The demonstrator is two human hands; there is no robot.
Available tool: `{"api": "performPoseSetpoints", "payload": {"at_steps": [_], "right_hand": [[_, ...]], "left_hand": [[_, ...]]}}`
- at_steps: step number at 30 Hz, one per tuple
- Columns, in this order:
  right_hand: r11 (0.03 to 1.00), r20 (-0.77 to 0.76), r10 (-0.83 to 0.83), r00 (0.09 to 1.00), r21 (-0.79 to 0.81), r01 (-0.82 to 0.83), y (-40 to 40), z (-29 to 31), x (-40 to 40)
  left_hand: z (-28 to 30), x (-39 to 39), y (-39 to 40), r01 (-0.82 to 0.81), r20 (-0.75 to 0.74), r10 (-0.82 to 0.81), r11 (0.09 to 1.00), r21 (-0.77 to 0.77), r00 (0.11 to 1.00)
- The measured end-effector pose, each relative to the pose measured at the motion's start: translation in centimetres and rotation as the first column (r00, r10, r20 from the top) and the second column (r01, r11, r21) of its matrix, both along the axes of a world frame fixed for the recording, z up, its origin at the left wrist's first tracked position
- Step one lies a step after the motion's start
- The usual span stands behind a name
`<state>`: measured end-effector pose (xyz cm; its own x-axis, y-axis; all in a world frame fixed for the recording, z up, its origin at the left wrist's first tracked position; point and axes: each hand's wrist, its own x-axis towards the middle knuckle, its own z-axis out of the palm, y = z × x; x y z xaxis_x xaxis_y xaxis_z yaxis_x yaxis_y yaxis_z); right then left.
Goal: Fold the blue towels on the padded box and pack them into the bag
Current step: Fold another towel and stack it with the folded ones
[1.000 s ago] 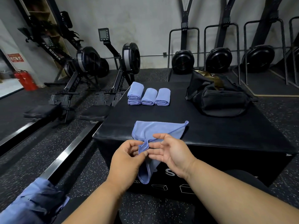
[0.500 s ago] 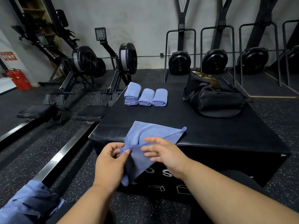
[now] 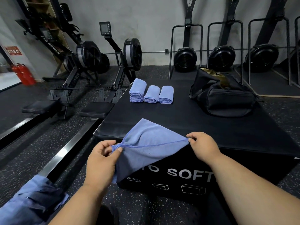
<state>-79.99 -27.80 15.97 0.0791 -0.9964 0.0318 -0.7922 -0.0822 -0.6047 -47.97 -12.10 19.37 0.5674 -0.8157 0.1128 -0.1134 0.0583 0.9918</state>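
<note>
An unfolded blue towel lies over the near edge of the black padded box, part of it hanging down the front. My left hand pinches its near left corner. My right hand pinches the near right corner, so the hem is stretched straight between them. Several folded blue towels sit in a row at the box's far left, the leftmost being a stack of two. A black duffel bag stands open at the far right of the box.
Rowing machines stand on the floor left of the box, with a metal rail running near its left side. More blue cloth lies at the bottom left. Fan units in racks line the back wall.
My hands have moved apart along the towel's near hem, right hand sliding right to the corner. The bunched, hanging edge is now pulled out straight.
</note>
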Motion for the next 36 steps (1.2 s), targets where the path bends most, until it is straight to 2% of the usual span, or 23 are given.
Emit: {"api": "performPoseSetpoints", "payload": {"at_steps": [6, 14, 20, 23, 26, 31, 33, 36], "right_hand": [[1.0, -0.007, 0.004, 1.0, -0.013, -0.004, -0.2, 0.0, 0.3], [0.999, -0.115, 0.043, 0.992, -0.012, -0.045, -0.5, -0.4, 0.7], [0.988, -0.116, 0.067, 0.991, -0.129, -0.082, 0.0, 0.5, 1.4], [0.981, -0.022, 0.126, 0.992, -0.143, -0.128, 0.4, 1.6, 2.6], [0.992, 0.183, 0.109, 0.977, -0.077, -0.097, 0.9, 2.9, 4.5], [0.998, 0.541, 0.037, 0.84, 0.019, -0.057, -0.3, 5.0, 8.6], [0.998, 0.541, 0.016, 0.841, 0.043, -0.046, -1.6, 5.8, 10.5], [0.991, 0.35, 0.122, 0.929, 0.012, -0.134, -4.9, 6.0, 13.5]], "left_hand": [[0.0, 0.7, -0.4, 0.012, 0.009, -0.012, 1.0, -0.009, 1.0], [-0.6, 1.9, -1.0, -0.002, -0.02, 0.002, 1.0, 0.0, 1.0], [-1.9, 4.2, -2.2, -0.025, -0.104, 0.027, 0.999, 0.023, 0.994], [-2.0, 5.4, -3.1, -0.035, -0.129, 0.038, 0.999, 0.024, 0.991], [-2.0, 6.5, -3.9, -0.055, -0.117, 0.057, 0.998, 0.021, 0.992], [-2.8, 8.5, -4.5, -0.081, -0.15, 0.08, 0.997, 0.002, 0.986], [-3.2, 9.3, -4.8, -0.105, -0.159, 0.103, 0.994, -0.005, 0.982], [-3.6, 10.3, -5.6, -0.128, -0.193, 0.123, 0.992, -0.016, 0.974]]}}
